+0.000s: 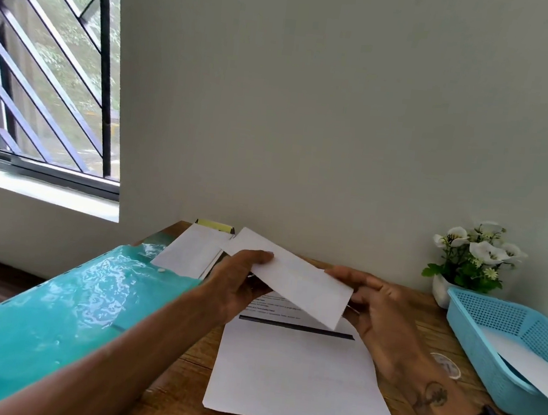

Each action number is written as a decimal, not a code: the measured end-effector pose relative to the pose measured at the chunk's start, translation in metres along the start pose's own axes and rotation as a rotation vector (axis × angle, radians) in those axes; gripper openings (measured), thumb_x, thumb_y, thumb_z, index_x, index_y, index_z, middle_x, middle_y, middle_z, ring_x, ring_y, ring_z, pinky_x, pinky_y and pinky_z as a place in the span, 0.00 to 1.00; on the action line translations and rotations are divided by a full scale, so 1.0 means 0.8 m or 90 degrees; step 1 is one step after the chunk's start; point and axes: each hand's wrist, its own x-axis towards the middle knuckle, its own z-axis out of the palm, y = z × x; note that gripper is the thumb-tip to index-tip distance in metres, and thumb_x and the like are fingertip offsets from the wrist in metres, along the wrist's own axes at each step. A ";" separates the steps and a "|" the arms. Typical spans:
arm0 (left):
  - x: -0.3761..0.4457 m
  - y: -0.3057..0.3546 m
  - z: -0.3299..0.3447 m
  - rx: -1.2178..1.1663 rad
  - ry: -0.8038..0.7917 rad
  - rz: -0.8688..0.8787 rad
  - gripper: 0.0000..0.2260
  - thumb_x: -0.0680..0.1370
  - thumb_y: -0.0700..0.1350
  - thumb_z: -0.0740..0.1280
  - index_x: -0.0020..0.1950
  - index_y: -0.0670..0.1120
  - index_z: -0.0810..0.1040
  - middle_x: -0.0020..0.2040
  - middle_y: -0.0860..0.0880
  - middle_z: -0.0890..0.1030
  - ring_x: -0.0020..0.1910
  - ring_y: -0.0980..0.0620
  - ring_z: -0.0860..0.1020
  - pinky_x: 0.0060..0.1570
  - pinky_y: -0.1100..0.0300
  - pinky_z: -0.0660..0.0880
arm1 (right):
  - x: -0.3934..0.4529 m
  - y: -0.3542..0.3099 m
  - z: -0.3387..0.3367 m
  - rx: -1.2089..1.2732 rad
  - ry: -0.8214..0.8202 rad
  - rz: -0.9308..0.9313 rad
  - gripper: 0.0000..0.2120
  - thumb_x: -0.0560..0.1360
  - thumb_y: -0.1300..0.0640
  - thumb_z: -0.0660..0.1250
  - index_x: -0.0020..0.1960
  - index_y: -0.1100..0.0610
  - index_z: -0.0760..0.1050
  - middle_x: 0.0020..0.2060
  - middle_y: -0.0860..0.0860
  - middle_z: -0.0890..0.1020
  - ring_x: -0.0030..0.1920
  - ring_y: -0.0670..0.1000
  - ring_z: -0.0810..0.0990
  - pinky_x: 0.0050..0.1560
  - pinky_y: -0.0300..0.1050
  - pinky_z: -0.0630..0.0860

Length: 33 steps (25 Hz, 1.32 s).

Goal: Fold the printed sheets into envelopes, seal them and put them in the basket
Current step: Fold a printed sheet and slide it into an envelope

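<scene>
White envelope (pixel 295 282) held above surface (pixel 178 396) by both hands, left hand (pixel 241 283) pinching 9 o'clock end, right hand (pixel 379 306) gripping 3 o'clock end, prob. to seal. Printed sheet (pixel 302 376) lies below; blue basket (pixel 475 333) at 3 o'clock for drop-off.

The printed sheet (pixel 302 372) on the table carries lines of text too blurred to read.

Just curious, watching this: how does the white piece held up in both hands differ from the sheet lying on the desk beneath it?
The envelope is narrow and long; the printed sheet is much bigger. The envelope is held in the air, tilted, between the left hand and right hand; the printed sheet lies flat on the table. The envelope's visible face looks blank; the sheet bears text and a dark bar. Both are white paper.
</scene>
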 end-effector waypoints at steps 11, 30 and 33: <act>0.002 -0.008 0.009 0.038 -0.037 0.079 0.19 0.78 0.35 0.73 0.67 0.40 0.74 0.59 0.39 0.83 0.54 0.42 0.83 0.45 0.52 0.84 | -0.011 0.012 0.008 -0.068 0.048 0.021 0.12 0.71 0.64 0.78 0.53 0.56 0.85 0.50 0.58 0.89 0.44 0.56 0.88 0.43 0.51 0.85; 0.059 0.063 -0.116 1.140 0.349 0.165 0.45 0.72 0.76 0.64 0.79 0.49 0.67 0.78 0.37 0.67 0.78 0.32 0.59 0.74 0.26 0.50 | -0.010 0.028 -0.017 -0.787 0.075 -0.178 0.14 0.75 0.47 0.76 0.58 0.48 0.79 0.57 0.48 0.81 0.57 0.50 0.80 0.57 0.48 0.77; 0.066 0.058 -0.119 1.122 0.366 0.166 0.52 0.68 0.79 0.64 0.80 0.43 0.65 0.80 0.37 0.63 0.80 0.33 0.57 0.73 0.24 0.45 | -0.011 0.032 -0.019 -0.813 0.068 -0.162 0.12 0.75 0.46 0.75 0.56 0.47 0.79 0.57 0.47 0.82 0.58 0.51 0.80 0.57 0.49 0.77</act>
